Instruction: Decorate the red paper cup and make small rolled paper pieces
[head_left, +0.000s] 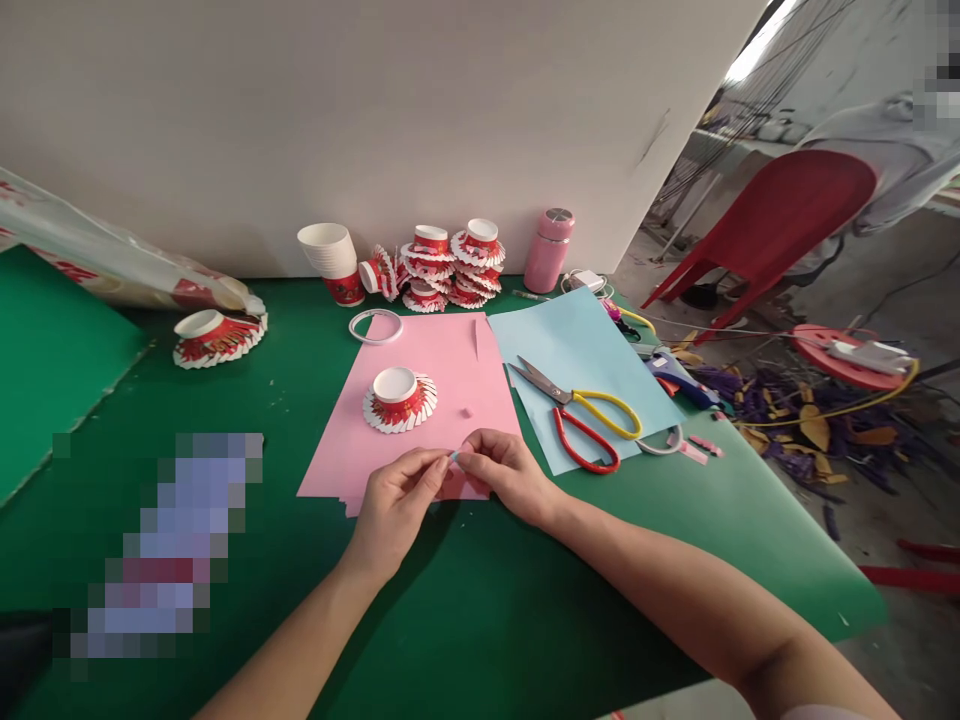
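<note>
The left hand (394,500) and right hand (504,472) meet fingertip to fingertip, both pinching a tiny pale paper piece (453,456) between them at the near edge of the pink sheet (442,350). The fringed cup (400,398) sits just beyond the fingers; the scissors (581,415) lie right of them, nearer the right hand.

Your cut cup (400,399) sits on the near sheet (420,400); scissors (581,415) lie right, cup stack (450,265) far behind.
</note>
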